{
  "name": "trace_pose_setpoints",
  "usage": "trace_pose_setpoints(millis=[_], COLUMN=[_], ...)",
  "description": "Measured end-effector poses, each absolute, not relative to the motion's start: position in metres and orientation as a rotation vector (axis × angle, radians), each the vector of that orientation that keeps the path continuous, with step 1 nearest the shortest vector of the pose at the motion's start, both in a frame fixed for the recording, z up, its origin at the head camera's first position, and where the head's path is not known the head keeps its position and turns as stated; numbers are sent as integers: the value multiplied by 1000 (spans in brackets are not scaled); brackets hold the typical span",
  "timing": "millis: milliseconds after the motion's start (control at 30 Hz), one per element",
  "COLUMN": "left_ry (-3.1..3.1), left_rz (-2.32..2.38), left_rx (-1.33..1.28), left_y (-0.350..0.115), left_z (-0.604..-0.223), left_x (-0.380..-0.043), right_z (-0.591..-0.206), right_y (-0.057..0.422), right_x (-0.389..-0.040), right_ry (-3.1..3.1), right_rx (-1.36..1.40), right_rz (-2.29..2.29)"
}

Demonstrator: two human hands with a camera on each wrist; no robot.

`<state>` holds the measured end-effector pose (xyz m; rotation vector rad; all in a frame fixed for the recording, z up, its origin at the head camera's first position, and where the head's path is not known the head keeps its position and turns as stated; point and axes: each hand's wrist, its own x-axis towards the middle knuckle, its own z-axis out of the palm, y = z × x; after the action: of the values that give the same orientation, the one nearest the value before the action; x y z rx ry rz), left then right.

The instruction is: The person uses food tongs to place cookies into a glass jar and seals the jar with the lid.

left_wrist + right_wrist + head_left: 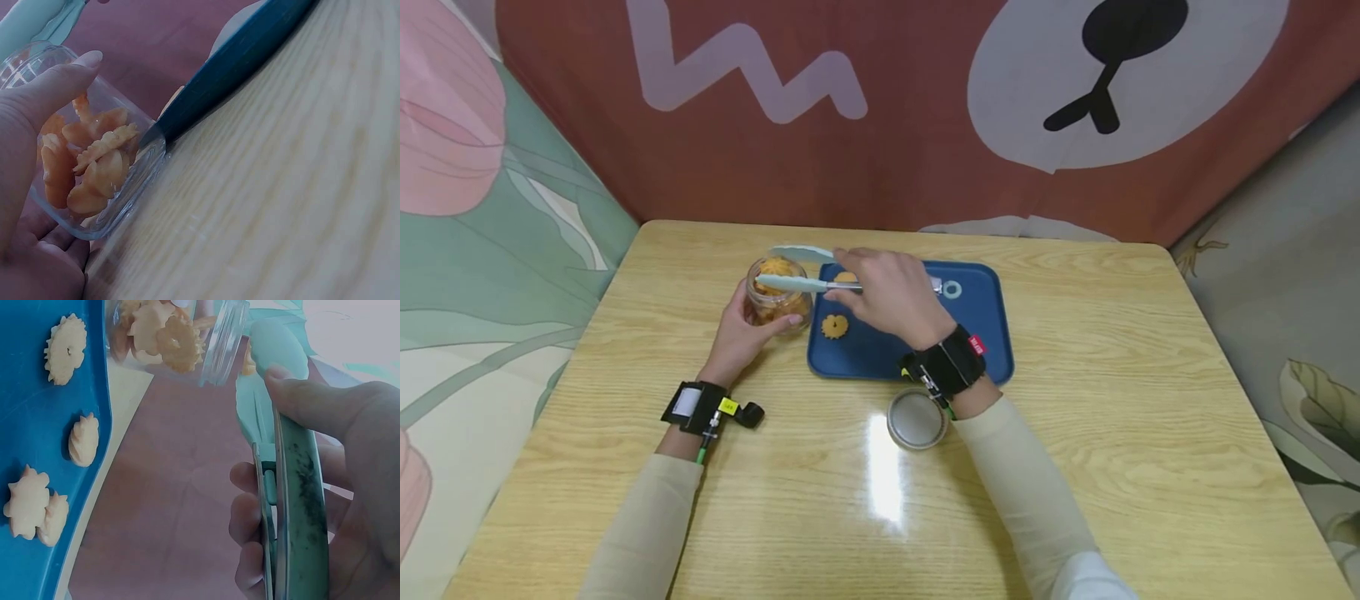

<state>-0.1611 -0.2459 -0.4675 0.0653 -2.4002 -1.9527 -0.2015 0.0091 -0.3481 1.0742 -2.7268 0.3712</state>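
Note:
My left hand holds a clear jar at the left edge of the blue tray, its thumb across the jar's side. Scalloped cookies fill much of the jar. In my right hand is a pair of tongs with a metal body and mint-green tips, gripped near the tips' end. The tips reach over the jar's open mouth, spread apart in the head view, with a cookie showing between them. A sliver of cookie also shows between the tips in the right wrist view.
Several cookies lie on the blue tray, partly hidden under my right hand. A round metal lid lies on the wooden table in front of the tray, beside my right wrist. A patterned cloth hangs behind the table.

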Motion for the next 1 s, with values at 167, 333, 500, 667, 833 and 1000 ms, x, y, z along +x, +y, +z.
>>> trace_pose_setpoints(millis=[167, 333, 500, 667, 833, 1000], left_ry=[-2410, -2393, -2389, -2389, -2387, -2386], left_rz=[-1961, -1945, -1921, -1918, -1921, -1921], left_rx=[65, 30, 16, 11, 14, 31], left_y=[-241, -244, -249, -249, -249, -250], left_z=[-454, -464, -480, -479, -479, -480], left_x=[-155, -160, -168, -168, -167, -165], right_z=[-347, -345, -344, -343, -343, -345], right_y=[7, 8, 11, 20, 37, 55], right_x=[-202, -201, -202, -200, -199, -200], right_ry=[-2733, -2752, -2761, -2766, -2777, -2795], right_rx=[1074, 1059, 1045, 1011, 959, 910], right_rz=[334, 347, 375, 400, 410, 431])
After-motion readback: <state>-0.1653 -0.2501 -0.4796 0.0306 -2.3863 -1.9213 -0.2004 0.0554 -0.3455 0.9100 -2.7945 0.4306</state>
